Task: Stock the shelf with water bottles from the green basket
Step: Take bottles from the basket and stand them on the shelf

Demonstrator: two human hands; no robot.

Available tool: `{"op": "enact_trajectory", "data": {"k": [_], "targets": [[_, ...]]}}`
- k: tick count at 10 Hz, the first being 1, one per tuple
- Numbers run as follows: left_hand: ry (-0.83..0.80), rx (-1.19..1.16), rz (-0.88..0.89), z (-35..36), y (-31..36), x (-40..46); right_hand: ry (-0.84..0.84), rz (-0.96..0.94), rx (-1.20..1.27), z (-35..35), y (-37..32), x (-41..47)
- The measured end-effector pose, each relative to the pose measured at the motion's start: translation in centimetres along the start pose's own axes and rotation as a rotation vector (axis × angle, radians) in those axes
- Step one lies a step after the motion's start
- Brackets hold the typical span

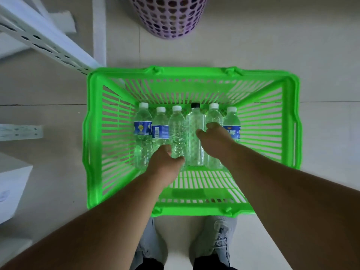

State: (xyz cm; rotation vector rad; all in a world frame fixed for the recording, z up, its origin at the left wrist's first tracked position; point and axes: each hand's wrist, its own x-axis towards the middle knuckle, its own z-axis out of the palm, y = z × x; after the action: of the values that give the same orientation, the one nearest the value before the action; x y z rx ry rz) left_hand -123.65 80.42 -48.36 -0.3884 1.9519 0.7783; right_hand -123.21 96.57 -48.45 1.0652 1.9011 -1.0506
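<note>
The green basket (191, 72) stands on the floor in front of my feet. Several clear water bottles lie side by side along its far wall, caps pointing away. My left hand (165, 164) reaches in, thumb and fingers curled round the lower part of an unlabelled white-capped bottle (177, 125). My right hand (213, 139) curls over another white-capped bottle (214, 114), with the thumb against the black-capped bottle (194, 121) beside it. Blue-labelled bottles (143, 123) (232, 121) lie at both ends of the row.
A white perforated shelf upright (44, 41) slants across the upper left. A purple perforated bin (169, 16) stands beyond the basket. A white box (11, 188) sits at the left edge. My grey shoes (214, 240) are just behind the basket's near rim.
</note>
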Motion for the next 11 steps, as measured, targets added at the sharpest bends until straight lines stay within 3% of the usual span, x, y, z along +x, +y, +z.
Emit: {"op": "enact_trajectory", "data": {"k": [6, 8, 11], "targets": [[-0.041, -0.008, -0.11, 2.5, -0.2, 4.7, -0.083, 0.053, 0.028, 0.6, -2.2, 6.3], [0.044, -0.003, -0.104, 3.7, -1.0, 5.7, -0.093, 0.045, 0.004, 1.1, -1.7, 7.3], [0.03, -0.064, -0.055, 1.6, -1.9, 4.3, -0.151, -0.013, 0.222, -0.3, 0.6, 6.4]]}}
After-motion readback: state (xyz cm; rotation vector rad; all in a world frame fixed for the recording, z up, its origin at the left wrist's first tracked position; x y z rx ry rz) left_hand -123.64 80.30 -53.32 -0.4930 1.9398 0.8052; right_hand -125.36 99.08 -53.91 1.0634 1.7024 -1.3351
